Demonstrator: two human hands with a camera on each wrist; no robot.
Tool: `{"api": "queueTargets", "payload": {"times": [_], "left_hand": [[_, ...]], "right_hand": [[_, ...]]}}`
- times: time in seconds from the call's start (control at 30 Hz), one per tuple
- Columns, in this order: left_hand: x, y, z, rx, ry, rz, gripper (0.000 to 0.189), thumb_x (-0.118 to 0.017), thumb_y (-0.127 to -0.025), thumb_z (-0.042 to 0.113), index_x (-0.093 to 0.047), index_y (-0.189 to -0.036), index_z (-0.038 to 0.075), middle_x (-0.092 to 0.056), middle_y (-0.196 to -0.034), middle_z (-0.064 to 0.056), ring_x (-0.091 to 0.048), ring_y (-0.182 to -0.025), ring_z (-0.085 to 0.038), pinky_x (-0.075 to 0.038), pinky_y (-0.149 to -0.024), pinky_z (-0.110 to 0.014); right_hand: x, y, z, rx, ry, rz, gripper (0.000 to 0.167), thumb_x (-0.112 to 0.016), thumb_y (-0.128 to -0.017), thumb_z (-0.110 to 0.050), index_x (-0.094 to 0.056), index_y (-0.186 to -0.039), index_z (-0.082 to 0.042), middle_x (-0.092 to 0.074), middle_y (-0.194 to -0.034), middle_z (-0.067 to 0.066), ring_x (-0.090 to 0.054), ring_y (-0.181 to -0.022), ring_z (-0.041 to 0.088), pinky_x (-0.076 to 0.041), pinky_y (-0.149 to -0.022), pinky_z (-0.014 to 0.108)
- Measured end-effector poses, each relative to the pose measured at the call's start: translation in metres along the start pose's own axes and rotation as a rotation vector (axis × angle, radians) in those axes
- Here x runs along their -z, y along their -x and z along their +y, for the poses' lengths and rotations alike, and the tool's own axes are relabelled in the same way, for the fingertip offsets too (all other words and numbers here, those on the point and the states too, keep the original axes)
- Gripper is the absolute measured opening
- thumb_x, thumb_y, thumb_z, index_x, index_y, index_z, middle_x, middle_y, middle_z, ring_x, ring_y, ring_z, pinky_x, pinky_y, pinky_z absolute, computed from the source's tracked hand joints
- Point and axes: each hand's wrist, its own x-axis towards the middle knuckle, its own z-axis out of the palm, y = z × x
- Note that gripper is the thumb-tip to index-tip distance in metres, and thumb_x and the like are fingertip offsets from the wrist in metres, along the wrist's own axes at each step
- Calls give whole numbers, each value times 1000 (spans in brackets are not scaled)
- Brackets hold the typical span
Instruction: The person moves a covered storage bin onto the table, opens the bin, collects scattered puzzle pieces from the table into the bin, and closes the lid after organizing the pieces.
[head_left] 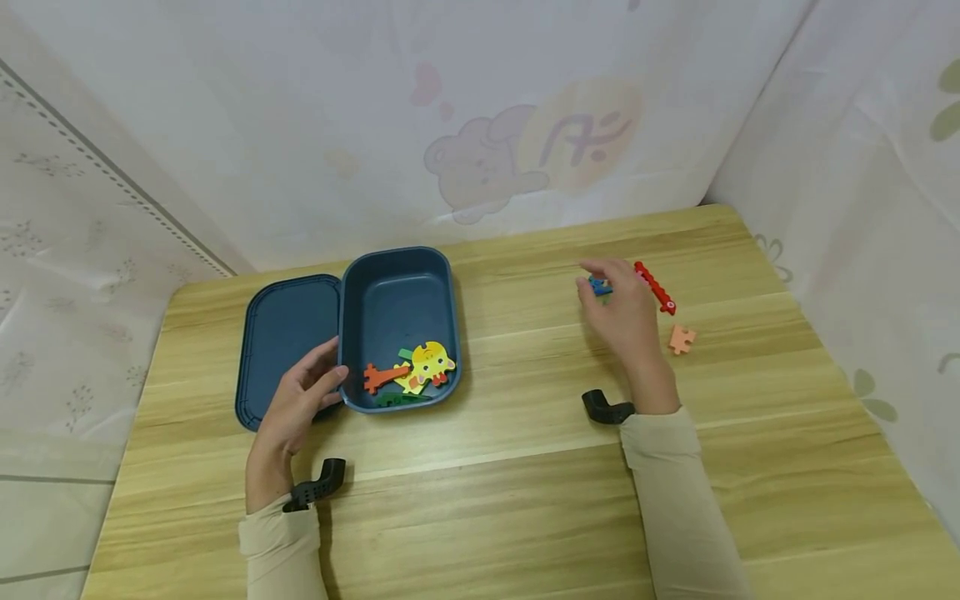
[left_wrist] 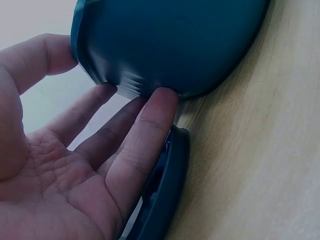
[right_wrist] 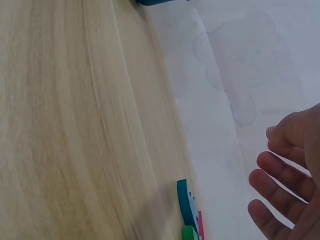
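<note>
My left hand (head_left: 296, 400) grips the left wall of a dark blue plastic box (head_left: 397, 275), its thumb at the rim and its fingers against the outer side. Inside, near the front, lie a yellow animal-face puzzle piece (head_left: 432, 360), an orange puzzle piece (head_left: 386, 377) and a dark green piece (head_left: 401, 400). Over at the right, my right hand (head_left: 618, 312) hovers with loosely bent, parted fingers and nothing between them. Below it are a blue puzzle piece (right_wrist: 186, 205) and a green piece (right_wrist: 188, 233), partly hidden by the hand in the head view.
The dark blue lid (head_left: 288, 333) lies left of the box, partly under its edge. A long red piece (head_left: 656, 288) and a peach puzzle piece (head_left: 681, 339) lie beside my right hand. A patterned curtain (head_left: 337, 125) hangs behind the wooden table (head_left: 480, 517).
</note>
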Motion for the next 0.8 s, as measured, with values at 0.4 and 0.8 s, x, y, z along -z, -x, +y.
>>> {"api": "queueTargets", "payload": {"times": [0.4, 0.8], "left_hand": [[0, -1, -1, 15, -16, -3, 65, -57, -111, 32, -30, -168, 16, -43, -164, -18, -58, -118, 8, -54, -93, -15], [1, -1, -1, 18, -20, 1, 66, -57, -111, 31, -29, -169, 15, -41, -166, -18, -58, -118, 9, -54, -93, -14]], "right_hand": [[2, 0, 11, -78, 32, -20, 30, -69, -101, -10, -72, -129, 2, -70, -129, 24, -64, -118, 44, -51, -97, 60], [-1, -1, 24, -174, 84, -29, 32, -67, -102, -13, -71, -131, 1, -68, -133, 24, -62, -123, 44, -50, -102, 62]]}}
